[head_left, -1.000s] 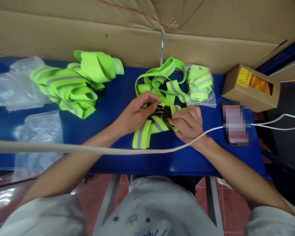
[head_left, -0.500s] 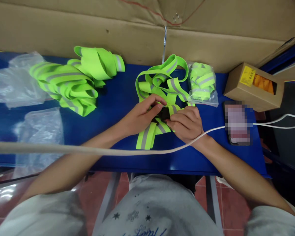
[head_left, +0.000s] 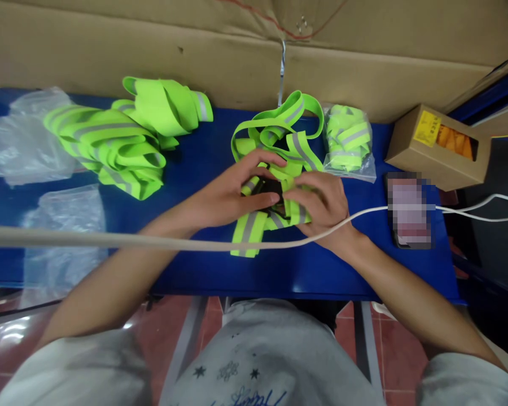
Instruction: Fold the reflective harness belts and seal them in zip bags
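Note:
A neon-green reflective strap harness [head_left: 279, 127] with grey stripes lies in the middle of the blue table [head_left: 203, 169]. My left hand [head_left: 232, 192] and my right hand [head_left: 322, 206] meet over its near part, fingers curled round the straps and the black buckle [head_left: 273, 192] between them. The buckle shows only partly between the fingers. Two strap ends [head_left: 248, 231] stick out toward me below the hands.
A heap of the same green straps [head_left: 122, 138] lies at the left, with clear plastic bags [head_left: 25, 138] beyond it. A bagged harness [head_left: 347, 141], a cardboard box [head_left: 438, 146] and a phone [head_left: 408, 211] sit at the right. A white cable [head_left: 195, 245] crosses in front. Cardboard backs the table.
The two hands have closed together over the buckle; its halves, apart a second ago, are now hidden under the fingers. The straps bunched up slightly.

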The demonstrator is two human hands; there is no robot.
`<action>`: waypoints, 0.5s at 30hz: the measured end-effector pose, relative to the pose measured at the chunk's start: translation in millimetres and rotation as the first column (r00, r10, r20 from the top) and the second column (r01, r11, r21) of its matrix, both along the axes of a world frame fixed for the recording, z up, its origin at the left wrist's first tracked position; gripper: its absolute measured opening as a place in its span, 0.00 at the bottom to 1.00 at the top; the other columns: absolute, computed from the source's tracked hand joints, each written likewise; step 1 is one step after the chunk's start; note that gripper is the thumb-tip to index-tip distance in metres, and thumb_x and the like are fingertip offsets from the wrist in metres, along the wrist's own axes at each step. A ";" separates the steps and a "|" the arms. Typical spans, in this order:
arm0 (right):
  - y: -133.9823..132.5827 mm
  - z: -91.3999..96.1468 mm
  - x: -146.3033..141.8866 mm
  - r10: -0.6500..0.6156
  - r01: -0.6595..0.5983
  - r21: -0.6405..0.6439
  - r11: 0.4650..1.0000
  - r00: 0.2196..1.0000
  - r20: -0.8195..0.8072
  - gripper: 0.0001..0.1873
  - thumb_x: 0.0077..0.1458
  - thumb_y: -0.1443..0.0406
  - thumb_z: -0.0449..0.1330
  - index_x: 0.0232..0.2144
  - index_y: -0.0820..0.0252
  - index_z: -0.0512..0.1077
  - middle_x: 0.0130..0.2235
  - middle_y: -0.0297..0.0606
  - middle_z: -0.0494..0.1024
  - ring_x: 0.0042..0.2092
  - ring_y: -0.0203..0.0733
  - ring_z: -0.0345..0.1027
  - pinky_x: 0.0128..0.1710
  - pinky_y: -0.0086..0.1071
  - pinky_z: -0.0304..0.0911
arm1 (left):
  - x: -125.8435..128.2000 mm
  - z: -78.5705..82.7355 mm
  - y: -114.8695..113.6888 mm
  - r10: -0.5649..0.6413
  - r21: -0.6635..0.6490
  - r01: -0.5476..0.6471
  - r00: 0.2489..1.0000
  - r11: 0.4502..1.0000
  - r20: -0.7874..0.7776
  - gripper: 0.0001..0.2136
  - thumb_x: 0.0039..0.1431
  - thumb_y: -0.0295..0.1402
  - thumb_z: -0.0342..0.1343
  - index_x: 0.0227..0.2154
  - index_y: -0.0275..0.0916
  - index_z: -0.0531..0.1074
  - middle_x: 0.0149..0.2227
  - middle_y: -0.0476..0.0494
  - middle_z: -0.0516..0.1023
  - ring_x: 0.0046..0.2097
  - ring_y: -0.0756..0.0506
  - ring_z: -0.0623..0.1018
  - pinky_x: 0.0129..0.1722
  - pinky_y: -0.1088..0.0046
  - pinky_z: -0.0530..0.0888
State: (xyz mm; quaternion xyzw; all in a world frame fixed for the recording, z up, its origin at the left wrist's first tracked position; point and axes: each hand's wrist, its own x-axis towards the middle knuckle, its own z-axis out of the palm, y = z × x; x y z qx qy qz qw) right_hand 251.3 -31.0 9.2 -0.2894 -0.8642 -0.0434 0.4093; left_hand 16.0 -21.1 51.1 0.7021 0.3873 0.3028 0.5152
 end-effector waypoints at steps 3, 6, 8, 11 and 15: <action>5.9 -0.1 6.0 0.027 -0.027 -0.155 0.988 1.000 -0.005 0.25 0.65 0.62 0.63 0.62 0.54 0.68 0.61 0.52 0.75 0.64 0.56 0.70 0.59 0.51 0.71 | -13.1 11.5 5.6 0.103 0.012 -0.103 0.995 0.995 -0.012 0.22 0.58 0.39 0.70 0.54 0.46 0.72 0.58 0.45 0.75 0.55 0.41 0.78 0.49 0.67 0.79; 7.5 0.3 10.2 0.070 -0.082 -0.242 0.967 0.996 -0.058 0.23 0.69 0.63 0.58 0.64 0.54 0.68 0.58 0.48 0.79 0.59 0.52 0.76 0.56 0.46 0.73 | -22.6 16.2 10.8 0.200 -0.014 -0.200 0.980 0.980 0.004 0.22 0.57 0.36 0.71 0.53 0.46 0.74 0.57 0.48 0.76 0.54 0.42 0.77 0.50 0.67 0.78; 6.4 0.6 10.8 0.058 -0.081 -0.263 0.961 0.994 -0.094 0.20 0.71 0.62 0.56 0.62 0.54 0.70 0.53 0.46 0.83 0.53 0.50 0.79 0.54 0.44 0.73 | -24.7 14.1 13.7 0.250 -0.019 -0.249 0.968 0.968 0.026 0.21 0.56 0.34 0.72 0.52 0.45 0.75 0.56 0.49 0.77 0.53 0.43 0.76 0.52 0.67 0.76; 3.5 -0.2 7.6 0.045 -0.076 -0.315 0.946 0.994 -0.102 0.30 0.68 0.52 0.60 0.67 0.55 0.65 0.58 0.48 0.80 0.55 0.54 0.78 0.56 0.49 0.72 | -20.1 6.1 14.8 0.241 0.091 -0.240 0.971 0.966 0.005 0.19 0.55 0.32 0.71 0.50 0.43 0.76 0.53 0.48 0.77 0.50 0.45 0.77 0.54 0.67 0.75; 0.3 -2.9 -0.2 0.066 -0.070 -0.336 0.939 0.998 -0.025 0.38 0.63 0.49 0.66 0.69 0.53 0.60 0.67 0.50 0.71 0.67 0.59 0.67 0.64 0.54 0.66 | -7.4 0.2 7.4 0.121 0.243 -0.102 0.990 0.965 -0.066 0.18 0.59 0.35 0.67 0.51 0.42 0.75 0.50 0.46 0.79 0.49 0.44 0.79 0.54 0.66 0.75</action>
